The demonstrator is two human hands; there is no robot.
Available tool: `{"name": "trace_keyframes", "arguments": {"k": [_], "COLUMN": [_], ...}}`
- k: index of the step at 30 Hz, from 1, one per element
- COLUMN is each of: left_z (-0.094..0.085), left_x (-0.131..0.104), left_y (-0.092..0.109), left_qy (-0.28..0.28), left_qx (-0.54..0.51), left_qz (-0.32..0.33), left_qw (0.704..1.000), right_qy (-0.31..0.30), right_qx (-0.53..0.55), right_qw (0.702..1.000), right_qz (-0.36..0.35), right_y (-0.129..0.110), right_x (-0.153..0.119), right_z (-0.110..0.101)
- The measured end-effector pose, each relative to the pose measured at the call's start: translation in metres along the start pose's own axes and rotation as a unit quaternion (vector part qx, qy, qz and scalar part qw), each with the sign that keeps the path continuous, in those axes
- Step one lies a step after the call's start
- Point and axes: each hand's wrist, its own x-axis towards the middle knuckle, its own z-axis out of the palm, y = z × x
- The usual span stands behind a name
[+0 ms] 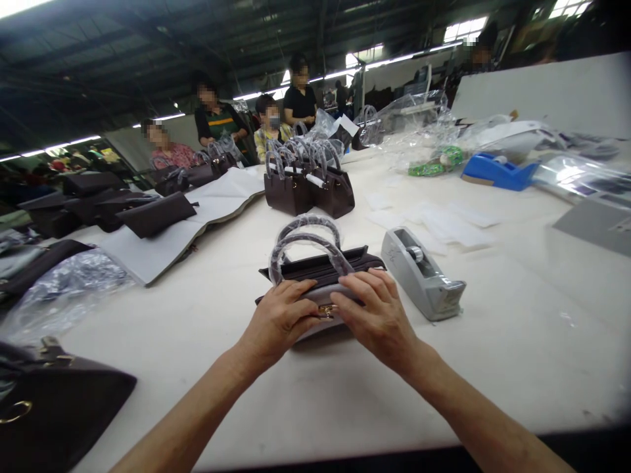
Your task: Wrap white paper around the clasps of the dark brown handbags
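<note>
A dark brown handbag (367, 261) stands on the white table before me, its two handles (309, 240) wrapped in clear plastic and arched upward. My left hand (283, 316) grips the bag's front upper edge, thumb and forefinger at the gold clasp (326, 310). On the other side of the clasp, my right hand (373, 314) has its fingers bent over the top edge and its thumb against the front. A pale sheet covers part of the front panel. Much of the bag's front is hidden by my hands.
Just right of the bag is a grey tape dispenser (424, 276); a blue one (500, 172) sits farther back. Several finished-looking handbags (309, 187) stand beyond. Another bag (64, 407) is at the near left. White paper slips (438, 223) lie on the table (513, 341). Co-workers (300, 98) are across it.
</note>
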Motion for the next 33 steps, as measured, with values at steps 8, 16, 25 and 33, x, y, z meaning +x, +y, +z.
{"name": "trace_keyframes", "arguments": {"k": [8, 16, 25, 33], "left_z": [0.005, 0.015, 0.022, 0.025], "left_x": [0.0, -0.006, -0.009, -0.009], "left_y": [-0.002, 0.0, 0.003, 0.01], "left_qy": [0.008, 0.039, 0.056, 0.069], "left_qx": [-0.029, -0.01, 0.01, 0.032], "left_qz": [-0.013, -0.031, -0.039, -0.062], "left_qw": [0.999, 0.999, 0.998, 0.995], "right_qy": [-0.1, -0.122, -0.091, -0.15], "right_qx": [0.003, 0.028, 0.016, 0.07], "right_qw": [0.994, 0.992, 0.996, 0.985], "right_qz": [-0.034, -0.019, 0.006, -0.044], "right_y": [0.014, 0.008, -0.001, 0.0], "right_x": [0.018, 0.02, 0.015, 0.023], "right_z": [0.002, 0.007, 0.013, 0.004]}}
